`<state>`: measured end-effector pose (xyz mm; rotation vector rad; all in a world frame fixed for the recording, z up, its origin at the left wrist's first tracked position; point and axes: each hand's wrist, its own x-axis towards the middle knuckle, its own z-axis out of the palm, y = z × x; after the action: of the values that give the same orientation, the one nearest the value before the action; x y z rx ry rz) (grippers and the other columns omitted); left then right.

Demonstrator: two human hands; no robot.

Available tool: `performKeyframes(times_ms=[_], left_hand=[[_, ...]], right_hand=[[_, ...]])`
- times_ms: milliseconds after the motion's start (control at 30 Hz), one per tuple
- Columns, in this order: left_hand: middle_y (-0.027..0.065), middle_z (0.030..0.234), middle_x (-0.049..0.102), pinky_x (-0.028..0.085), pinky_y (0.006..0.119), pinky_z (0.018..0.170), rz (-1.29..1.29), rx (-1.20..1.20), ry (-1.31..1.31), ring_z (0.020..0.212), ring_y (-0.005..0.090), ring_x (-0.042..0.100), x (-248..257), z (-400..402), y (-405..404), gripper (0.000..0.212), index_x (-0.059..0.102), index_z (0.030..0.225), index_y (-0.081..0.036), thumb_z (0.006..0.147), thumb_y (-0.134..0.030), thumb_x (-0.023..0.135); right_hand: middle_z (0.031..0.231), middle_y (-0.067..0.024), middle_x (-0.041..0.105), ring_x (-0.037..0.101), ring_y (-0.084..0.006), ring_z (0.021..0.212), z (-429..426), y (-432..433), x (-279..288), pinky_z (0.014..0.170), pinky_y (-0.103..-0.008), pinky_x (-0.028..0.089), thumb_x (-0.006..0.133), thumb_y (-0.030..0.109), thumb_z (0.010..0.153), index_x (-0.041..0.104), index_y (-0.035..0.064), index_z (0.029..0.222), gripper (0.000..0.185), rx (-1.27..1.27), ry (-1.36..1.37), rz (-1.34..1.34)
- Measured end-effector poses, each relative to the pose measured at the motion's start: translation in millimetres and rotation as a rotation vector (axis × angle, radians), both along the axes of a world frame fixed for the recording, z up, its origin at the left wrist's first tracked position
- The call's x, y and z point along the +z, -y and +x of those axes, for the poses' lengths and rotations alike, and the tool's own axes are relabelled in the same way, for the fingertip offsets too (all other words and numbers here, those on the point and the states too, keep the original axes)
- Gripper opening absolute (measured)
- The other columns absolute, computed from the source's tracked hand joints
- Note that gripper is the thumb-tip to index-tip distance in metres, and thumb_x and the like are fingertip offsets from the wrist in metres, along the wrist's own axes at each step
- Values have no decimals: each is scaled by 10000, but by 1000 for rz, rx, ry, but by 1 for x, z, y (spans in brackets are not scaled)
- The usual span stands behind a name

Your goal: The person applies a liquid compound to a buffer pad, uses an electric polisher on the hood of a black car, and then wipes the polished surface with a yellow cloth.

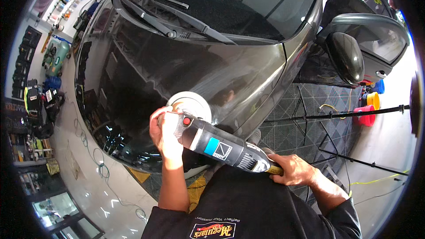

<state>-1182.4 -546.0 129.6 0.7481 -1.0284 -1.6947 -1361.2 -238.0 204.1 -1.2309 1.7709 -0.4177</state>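
A black Rupes car polisher [225,147] lies across in front of me, its white round pad [199,103] against the dark car hood [159,63]. My left hand [166,129] grips the head end of the tool, beside a red button. Around the rear handle, my right hand [294,169] is closed. Pale, hazy streaks show on the hood's paint to the right of the pad. The pad's underside is hidden.
Wiper arms [176,16] rest at the windshield's base. A side mirror [345,58] juts out at right, near an open door. A black tripod-like stand [335,152] and colored buckets [365,114] are on the right. A cord [103,166] trails over the floor at left.
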Motion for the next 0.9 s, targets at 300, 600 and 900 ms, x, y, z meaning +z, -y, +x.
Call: performKeyframes(times_ms=[300,600,900], left_hand=[[62,1001,635,534,317,825,-13,-104,112,912,175,642,17,-53,23,269,613,1105,-36,884,-146,718],[110,1158,655,524,414,919,-95,-183,-7,1006,222,640,0,-44,15,407,528,1278,-52,908,-142,670],[70,1003,636,544,322,838,-1,-55,87,922,185,646,6,-46,23,323,593,1139,-43,867,-166,715]], right_hand=[[1063,-222,673,690,-391,903,-1,-18,8,762,-420,576,741,206,796,414,17,1400,712,-136,-76,-103],[944,-148,694,712,-312,783,-14,-27,6,679,-386,594,735,237,821,438,74,1402,673,-147,-168,-201],[899,-160,687,704,-333,710,-3,-25,0,629,-377,587,739,269,851,387,50,1447,727,-101,-70,-164]])
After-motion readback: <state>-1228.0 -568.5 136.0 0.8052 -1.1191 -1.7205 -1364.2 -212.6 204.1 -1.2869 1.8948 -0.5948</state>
